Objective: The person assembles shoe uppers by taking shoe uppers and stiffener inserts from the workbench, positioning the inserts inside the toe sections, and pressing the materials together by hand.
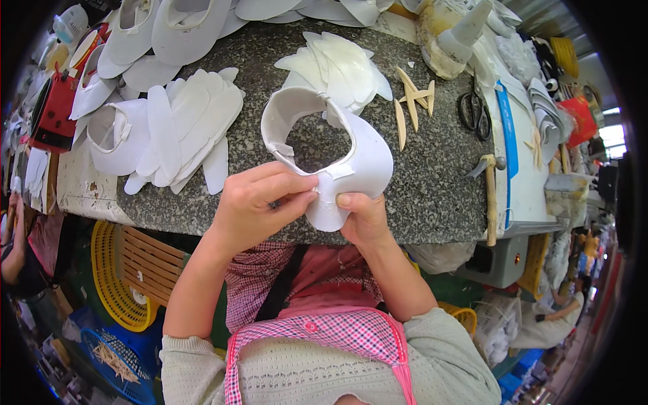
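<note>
Over the front part of the speckled stone tabletop [418,189], I hold up a white shoe upper [370,152] with a round opening and a padded rim. My left hand [256,199] is closed in a pinch at its near edge, beside a short strap. On the other side, my right hand [366,214] grips the upper with the thumb on top; its other fingers are mostly hidden. Just behind the upper lies a fanned pile of glossy white cut pieces [334,64]. To the left are overlapping white sole-shaped pieces [202,111] and another white upper [118,135].
Several pointed wooden sticks [415,98], black scissors [474,113] and a hammer [491,196] lie on the right. A white nozzle bottle [466,30] stands at the back right. More white uppers [185,37] line the far left. A yellow basket [111,277] sits below the table.
</note>
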Action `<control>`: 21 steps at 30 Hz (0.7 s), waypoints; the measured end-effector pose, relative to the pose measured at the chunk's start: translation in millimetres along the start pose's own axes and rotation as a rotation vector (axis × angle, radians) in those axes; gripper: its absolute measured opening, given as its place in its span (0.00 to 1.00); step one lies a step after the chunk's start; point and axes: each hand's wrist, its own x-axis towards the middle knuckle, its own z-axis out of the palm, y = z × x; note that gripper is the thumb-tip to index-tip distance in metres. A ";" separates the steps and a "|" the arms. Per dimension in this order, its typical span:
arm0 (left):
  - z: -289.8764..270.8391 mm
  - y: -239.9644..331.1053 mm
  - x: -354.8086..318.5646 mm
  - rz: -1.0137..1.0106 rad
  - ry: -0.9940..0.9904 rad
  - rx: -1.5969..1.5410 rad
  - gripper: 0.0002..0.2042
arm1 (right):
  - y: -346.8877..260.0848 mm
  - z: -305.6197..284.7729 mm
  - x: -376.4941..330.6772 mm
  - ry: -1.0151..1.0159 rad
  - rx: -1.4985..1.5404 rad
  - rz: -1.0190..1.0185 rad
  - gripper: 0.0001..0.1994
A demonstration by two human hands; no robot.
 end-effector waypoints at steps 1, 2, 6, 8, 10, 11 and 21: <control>1.8 1.4 0.7 0.077 0.037 0.062 0.10 | 0.0 0.0 1.1 -0.022 0.029 0.019 0.21; 4.0 2.7 1.6 0.155 0.073 0.122 0.09 | 0.0 0.0 1.8 -0.044 0.058 0.038 0.21; 20.2 -7.3 -3.2 0.210 0.205 0.254 0.07 | 1.1 2.4 4.5 -0.029 0.039 0.044 0.21; 25.4 -11.6 -3.6 0.065 0.299 0.140 0.05 | 1.3 4.2 5.9 0.006 0.012 0.044 0.21; 28.3 -10.1 -4.6 -0.162 0.366 -0.111 0.03 | 3.2 4.0 3.4 -0.012 0.008 0.037 0.21; 28.9 -9.6 -5.1 -0.390 0.420 -0.369 0.02 | 3.9 3.7 2.5 -0.023 0.007 0.030 0.21; -14.4 21.8 -163.8 -0.536 -0.323 0.132 0.13 | 8.2 2.3 2.7 -0.022 0.039 -0.040 0.23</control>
